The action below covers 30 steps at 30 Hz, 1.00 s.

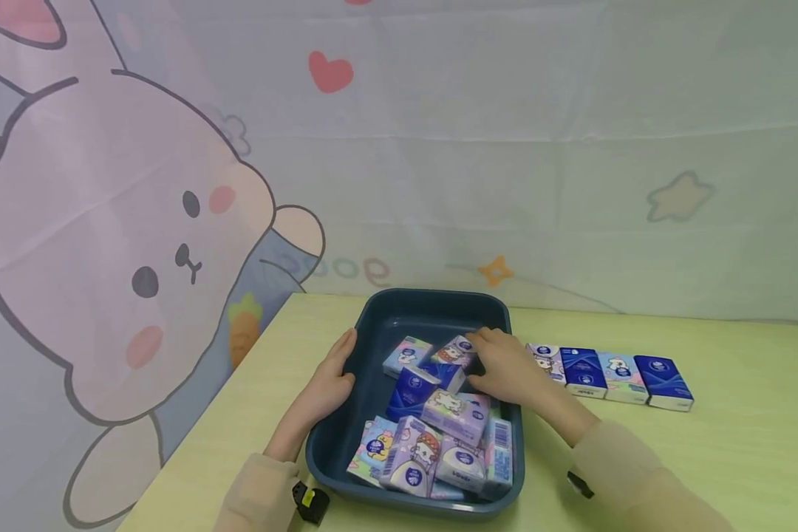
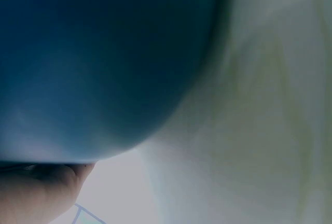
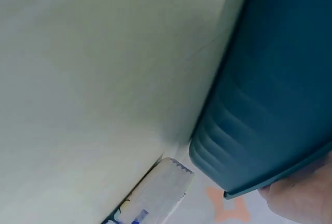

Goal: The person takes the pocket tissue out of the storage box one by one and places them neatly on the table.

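Note:
A dark blue plastic bin holds several small tissue packs in purple, blue and pastel cartoon wrappers. My left hand rests against the bin's left side, its fingers fairly straight along the rim. In the left wrist view, part of that hand shows beside the bin's curved wall. Reaching over the right rim, my right hand pinches the right end of a purple cartoon tissue pack. Its fingertips are partly hidden. The right wrist view shows the hand over the bin's edge.
Right of the bin, a row of several tissue packs stands on the pale yellow-green table, with a dark blue pack at its far right. Inside the bin, more packs lie piled toward the near end. A cartoon cloth hangs behind.

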### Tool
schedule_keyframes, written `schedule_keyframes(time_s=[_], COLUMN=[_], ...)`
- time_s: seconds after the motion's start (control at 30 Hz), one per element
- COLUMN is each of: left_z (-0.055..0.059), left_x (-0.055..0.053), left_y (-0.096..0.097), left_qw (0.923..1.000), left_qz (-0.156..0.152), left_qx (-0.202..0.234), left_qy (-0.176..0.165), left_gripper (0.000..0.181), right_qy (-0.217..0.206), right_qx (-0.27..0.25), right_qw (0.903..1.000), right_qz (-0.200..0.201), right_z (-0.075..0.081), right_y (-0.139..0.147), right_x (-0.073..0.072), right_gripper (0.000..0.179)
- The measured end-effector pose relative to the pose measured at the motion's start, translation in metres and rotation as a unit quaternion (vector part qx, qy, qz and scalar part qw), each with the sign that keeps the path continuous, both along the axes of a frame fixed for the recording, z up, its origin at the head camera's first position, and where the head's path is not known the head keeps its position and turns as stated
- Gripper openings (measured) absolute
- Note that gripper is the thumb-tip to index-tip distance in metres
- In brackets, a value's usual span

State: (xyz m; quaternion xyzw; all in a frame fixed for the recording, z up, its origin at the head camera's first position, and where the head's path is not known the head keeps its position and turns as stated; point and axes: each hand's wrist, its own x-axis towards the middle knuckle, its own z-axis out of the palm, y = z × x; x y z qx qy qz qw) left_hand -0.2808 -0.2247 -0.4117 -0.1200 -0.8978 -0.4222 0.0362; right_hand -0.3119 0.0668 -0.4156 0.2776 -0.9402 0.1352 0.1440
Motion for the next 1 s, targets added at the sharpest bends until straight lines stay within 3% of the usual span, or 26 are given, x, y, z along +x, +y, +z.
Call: schedule_keyframes(time_s=[0.1, 0.4, 1.0], left_z=[0.000, -0.002, -0.003], left_x=[0.002, -0.002, -0.004], left_y=[0.000, 0.000, -0.001], left_qw=[0.9999, 0.9998, 0.9997], left_qz=[-0.004, 0.004, 0.007], left_qx=[0.004, -0.011, -0.010], left_qy=[0.009, -0.016, -0.019], left_gripper=[0.069, 0.068, 0.068], right_qy=[0.009, 0.003, -0.011], right_qx=[0.029, 0.103, 0.153], right_qw=[0.9995, 0.9944, 0.9878], right_qz=[0.000, -0.026, -0.024], right_z=[-0.001, -0.006, -0.004], right_y=[-0.002, -0.005, -0.012], right_x=[-0.004, -0.012, -0.018], right_gripper=[0.061, 0.068, 0.073])
